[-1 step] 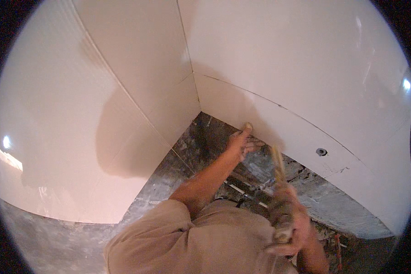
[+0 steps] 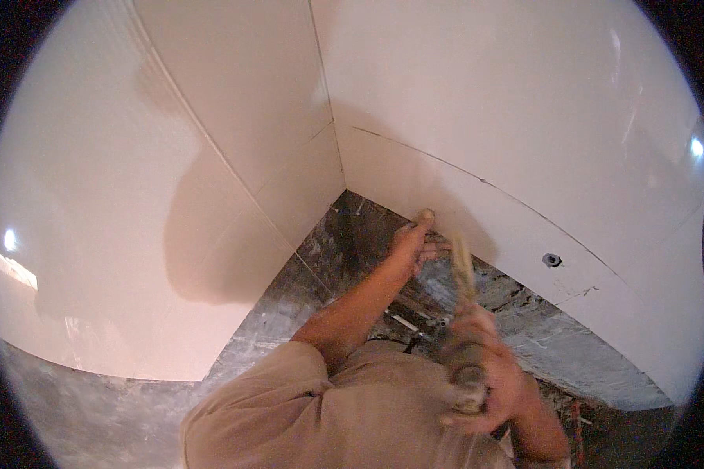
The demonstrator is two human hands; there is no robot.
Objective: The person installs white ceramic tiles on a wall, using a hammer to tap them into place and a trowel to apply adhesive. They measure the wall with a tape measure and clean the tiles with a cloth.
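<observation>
My left hand [image 2: 416, 248] reaches to the lower edge of the pale wall tile [image 2: 391, 168] close to the corner. Its thumb points up against the tile face, and its other fingers stretch out along the bottom edge. To its right, my right hand [image 2: 499, 375] is closed round a tool [image 2: 463, 273] that looks like a hammer held by its head end. A pale, wood-coloured shaft points away toward the tile's bottom edge, while a dark body with a round, shiny end shows by the palm. Motion blurs this tool, and whether its tip touches the tile I cannot tell.
A second pale wall [image 2: 235, 195] meets the tiled one in the corner on the left. Below both lies a dark, dusty floor [image 2: 281, 313] with debris. A round pipe fitting [image 2: 551, 259] sits in the right wall. Thin joint lines cross both walls.
The tool and my right hand have shifted slightly left, bringing the shaft nearer to my left hand. My left hand stays at the tile edge.
</observation>
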